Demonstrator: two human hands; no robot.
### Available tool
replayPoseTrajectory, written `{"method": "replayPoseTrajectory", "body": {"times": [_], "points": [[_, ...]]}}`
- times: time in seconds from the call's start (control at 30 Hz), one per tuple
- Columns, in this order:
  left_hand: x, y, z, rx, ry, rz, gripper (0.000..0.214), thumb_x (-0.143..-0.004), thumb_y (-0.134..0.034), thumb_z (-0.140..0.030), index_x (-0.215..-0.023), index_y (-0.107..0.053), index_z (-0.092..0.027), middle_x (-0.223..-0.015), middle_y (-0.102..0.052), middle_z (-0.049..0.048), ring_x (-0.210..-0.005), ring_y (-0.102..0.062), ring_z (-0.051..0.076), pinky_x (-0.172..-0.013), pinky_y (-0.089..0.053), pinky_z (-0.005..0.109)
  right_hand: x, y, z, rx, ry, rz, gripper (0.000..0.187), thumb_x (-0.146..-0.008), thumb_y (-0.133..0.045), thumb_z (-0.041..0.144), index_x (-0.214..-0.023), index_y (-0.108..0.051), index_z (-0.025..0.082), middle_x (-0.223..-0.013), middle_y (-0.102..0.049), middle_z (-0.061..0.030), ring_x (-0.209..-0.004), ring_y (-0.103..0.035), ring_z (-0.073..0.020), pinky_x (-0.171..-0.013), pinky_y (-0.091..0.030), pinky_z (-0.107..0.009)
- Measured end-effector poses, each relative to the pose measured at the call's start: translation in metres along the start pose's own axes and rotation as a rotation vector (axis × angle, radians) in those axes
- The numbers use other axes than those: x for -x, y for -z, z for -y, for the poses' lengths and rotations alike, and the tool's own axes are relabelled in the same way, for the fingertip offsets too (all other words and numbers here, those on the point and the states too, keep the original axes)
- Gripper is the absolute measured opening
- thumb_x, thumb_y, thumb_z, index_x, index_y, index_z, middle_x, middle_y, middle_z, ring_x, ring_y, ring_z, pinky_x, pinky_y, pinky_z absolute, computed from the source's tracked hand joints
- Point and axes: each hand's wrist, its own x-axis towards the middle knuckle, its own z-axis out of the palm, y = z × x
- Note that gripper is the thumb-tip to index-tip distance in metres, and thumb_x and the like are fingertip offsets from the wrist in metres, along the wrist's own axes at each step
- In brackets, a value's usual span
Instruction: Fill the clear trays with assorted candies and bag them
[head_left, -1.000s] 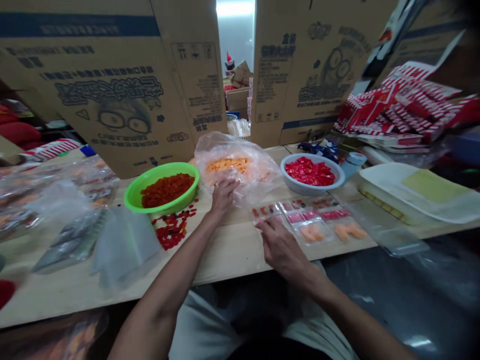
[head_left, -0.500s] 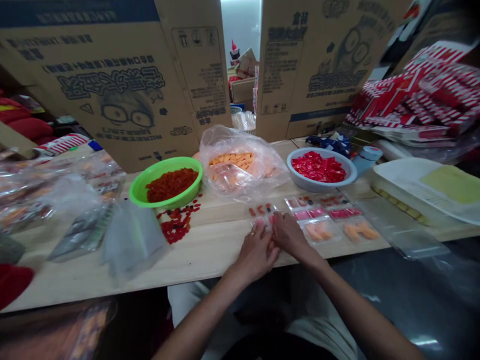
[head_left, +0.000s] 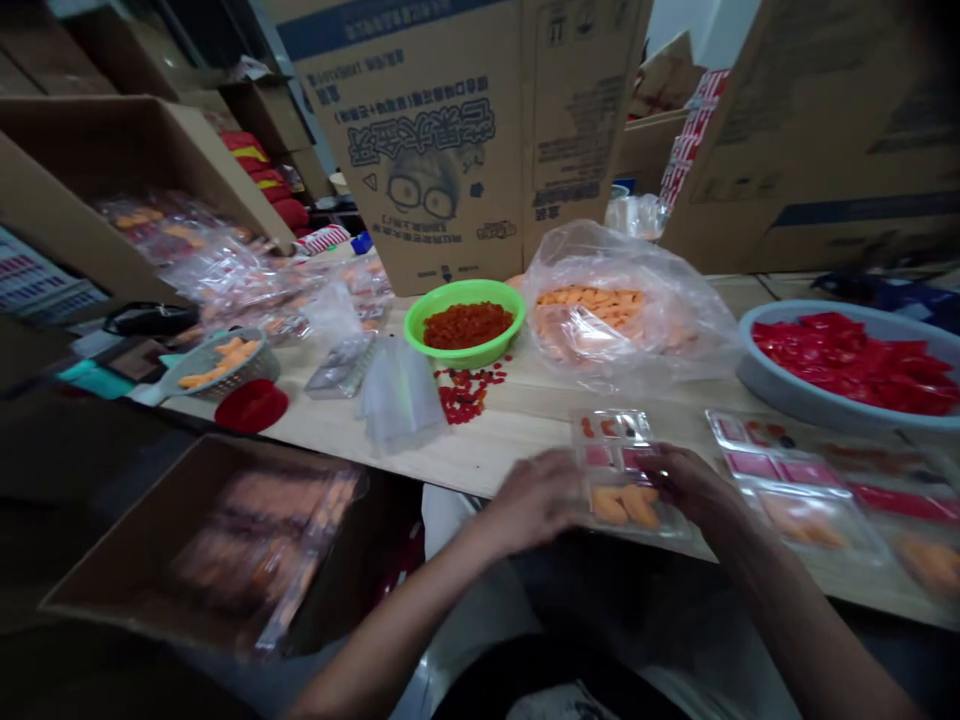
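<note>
Both my hands hold a clear plastic blister tray (head_left: 619,482) up at the table's front edge. My left hand (head_left: 532,502) grips its left side and my right hand (head_left: 694,488) its right side. The tray has orange pieces in its near cell, with red and pink pieces in the far cells. Just right of it lie more such trays (head_left: 795,482) on the wooden table (head_left: 510,450). Beyond them stands a grey bowl (head_left: 840,365) of red packets. A clear bag of orange pieces (head_left: 622,310) sits ahead of my hands.
A green bowl of red bits (head_left: 465,322) stands left of the bag, with loose red bits (head_left: 461,395) before it. Further left are clear bags, a basket of orange pieces (head_left: 221,365) and a red round object (head_left: 251,406). An open cardboard box of packs (head_left: 225,540) sits below the table's edge.
My hands have lifted the tray from the table and brought it toward the front edge. The view has swung left, showing the basket and the cardboard box of packs.
</note>
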Motion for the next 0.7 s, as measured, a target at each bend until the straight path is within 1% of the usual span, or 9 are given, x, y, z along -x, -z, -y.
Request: {"method": "replayPoseTrajectory", "body": {"times": [0.07, 0.1, 0.2, 0.27, 0.4, 0.47, 0.57, 0.63, 0.7], "points": [[0.024, 0.032, 0.039, -0.194, 0.249, -0.112, 0.032, -0.097, -0.05, -0.026, -0.124, -0.063, -0.019, -0.137, -0.059, 0.0143, -0.13, -0.053, 0.027, -0.107, -0.046, 0.043, 0.001, 0.005, 0.0, -0.068, -0.039, -0.028, 0.017, -0.061, -0.075, 0.01, -0.074, -0.068, 0.018, -0.065, -0.069, -0.0015, -0.052, -0.061, -0.0124, -0.044, -0.047, -0.02], [0.038, 0.048, 0.061, -0.33, 0.408, -0.161, 0.031, -0.095, -0.048, -0.02, -0.121, -0.064, -0.015, -0.132, -0.061, 0.0169, -0.126, -0.056, 0.029, -0.104, -0.046, 0.046, 0.001, 0.008, 0.0, -0.1, -0.059, -0.041, 0.019, -0.06, -0.075, 0.007, -0.074, -0.069, 0.018, -0.066, -0.069, -0.0016, -0.052, -0.062, -0.0125, -0.045, -0.048, -0.02], [0.075, 0.082, 0.119, -0.661, 0.655, -0.127, 0.032, -0.095, -0.046, -0.021, -0.12, -0.062, -0.008, -0.132, -0.058, 0.0233, -0.129, -0.051, 0.038, -0.101, -0.045, 0.053, 0.003, 0.012, 0.003, -0.175, -0.077, -0.015, 0.024, -0.059, -0.075, 0.002, -0.076, -0.071, 0.018, -0.07, -0.072, -0.0035, -0.057, -0.066, -0.0148, -0.05, -0.054, -0.021], [0.093, 0.094, 0.145, -0.726, 0.659, -0.006, 0.032, -0.096, -0.041, -0.019, -0.118, -0.062, -0.007, -0.131, -0.059, 0.0228, -0.128, -0.051, 0.037, -0.102, -0.045, 0.052, 0.005, 0.011, 0.005, -0.197, -0.086, -0.003, 0.025, -0.06, -0.074, 0.001, -0.077, -0.072, 0.018, -0.072, -0.073, -0.0038, -0.057, -0.067, -0.0151, -0.051, -0.055, -0.021], [0.116, 0.107, 0.167, -0.557, 0.442, 0.183, 0.038, -0.096, -0.045, -0.026, -0.129, -0.056, -0.011, -0.136, -0.057, 0.0192, -0.129, -0.053, 0.028, -0.108, -0.045, 0.041, 0.006, 0.009, 0.004, -0.186, -0.068, -0.002, 0.027, -0.061, -0.073, -0.001, -0.08, -0.074, 0.018, -0.071, -0.073, -0.003, -0.057, -0.066, -0.0129, -0.052, -0.056, -0.017], [0.124, 0.111, 0.171, -0.499, 0.356, 0.192, 0.048, -0.093, -0.052, -0.029, -0.137, -0.052, -0.01, -0.144, -0.052, 0.0208, -0.137, -0.047, 0.03, -0.113, -0.041, 0.042, 0.006, 0.01, 0.002, -0.176, -0.06, 0.0, 0.027, -0.062, -0.074, 0.0, -0.082, -0.074, 0.018, -0.072, -0.073, -0.0027, -0.057, -0.066, -0.0124, -0.053, -0.056, -0.016], [0.133, 0.111, 0.171, -0.487, 0.32, 0.165, 0.042, -0.094, -0.045, -0.016, -0.134, -0.054, -0.013, -0.142, -0.054, 0.0187, -0.136, -0.049, 0.027, -0.112, -0.042, 0.041, 0.005, 0.011, -0.001, -0.175, -0.07, 0.02, 0.029, -0.062, -0.076, 0.002, -0.085, -0.073, 0.019, -0.073, -0.074, -0.0018, -0.06, -0.068, -0.0134, -0.055, -0.058, -0.018], [0.136, 0.107, 0.171, -0.49, 0.348, 0.123, 0.04, -0.093, -0.041, -0.009, -0.129, -0.057, -0.017, -0.134, -0.06, 0.0148, -0.126, -0.057, 0.023, -0.105, -0.048, 0.037, 0.005, 0.011, -0.002, -0.177, -0.069, 0.015, 0.029, -0.062, -0.075, 0.001, -0.084, -0.072, 0.019, -0.073, -0.074, -0.0017, -0.062, -0.069, -0.0141, -0.056, -0.059, -0.018], [0.134, 0.099, 0.173, -0.493, 0.436, 0.051, 0.032, -0.095, -0.041, -0.012, -0.12, -0.061, -0.018, -0.121, -0.066, 0.0121, -0.11, -0.065, 0.021, -0.093, -0.053, 0.032, 0.004, 0.009, 0.0, -0.175, -0.075, -0.006, 0.028, -0.062, -0.073, 0.0, -0.082, -0.071, 0.019, -0.072, -0.073, -0.0015, -0.061, -0.069, -0.0139, -0.055, -0.058, -0.018]]}}
